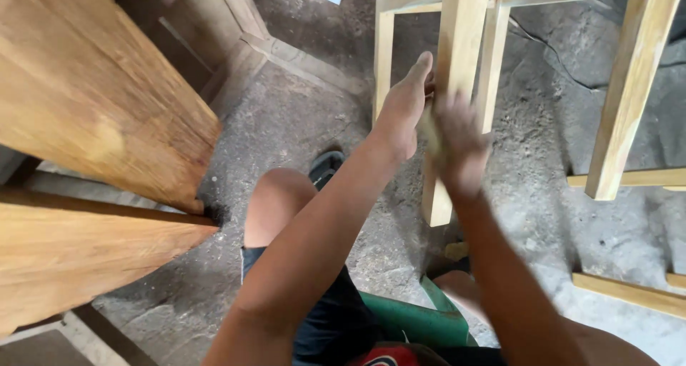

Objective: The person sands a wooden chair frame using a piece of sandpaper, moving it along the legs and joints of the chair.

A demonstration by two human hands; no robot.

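Sanding a pale wooden frame [543,73], by the look of it, seated low over a rough concrete floor [300,130].

Left hand [404,109] at twelve o'clock, flat and open, fingers stretched up along the nearest frame leg [457,44], bracing rather than gripping. Right hand [457,144] just at one o'clock of centre, blurred, closed around a small tan pad [430,131], probably sandpaper, pressed to the same leg about halfway down.

Judging progress: this leg looks pale and clean above the hands, lower part near the floor likely left to do. Other legs at two and three o'clock look the same raw colour; cannot tell whether already rubbed down. No finish visible anywhere on the frame.

Darker wooden boards [93,101] leaning at nine and ten o'clock. Green stool edge [414,319] at six o'clock, bare knee [275,194] near centre.
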